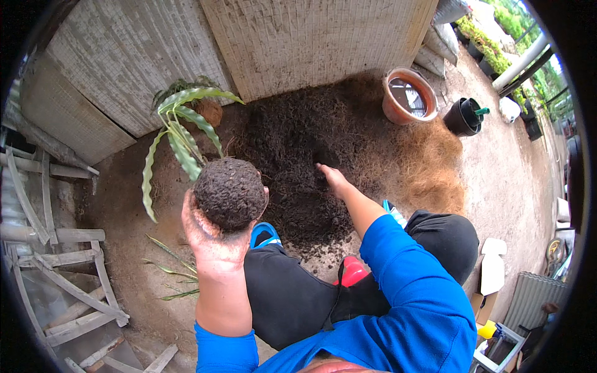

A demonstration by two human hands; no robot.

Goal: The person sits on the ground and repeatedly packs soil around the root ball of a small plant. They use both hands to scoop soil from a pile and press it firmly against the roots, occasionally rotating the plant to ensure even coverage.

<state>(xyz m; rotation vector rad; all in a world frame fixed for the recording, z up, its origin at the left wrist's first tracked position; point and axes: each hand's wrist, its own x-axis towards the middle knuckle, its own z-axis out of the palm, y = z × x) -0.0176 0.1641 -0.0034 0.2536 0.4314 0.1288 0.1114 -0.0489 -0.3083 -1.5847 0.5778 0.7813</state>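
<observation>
A rounded ball of dark soil (229, 195) rests in my left hand (210, 247), whose palm and fingers cup it from below and the sides. From its far side extends a plant with long, wavy-edged green leaves (182, 144), leaning to the upper left. My right hand (334, 179) reaches down at the heap of dark, fibrous soil (298, 140) before me. Its fingertips are at the soil, and the hand's lower side is hidden, so any soil in its grasp cannot be made out.
An orange-brown bucket of dark water (410, 98) stands behind loose coir fibre (431, 163). Stacked black plant pots (461, 119) are beside it. Panels (322, 42) back the heap. Wooden frames (70, 289) stand at left; loose leaves (177, 268) lie on the floor.
</observation>
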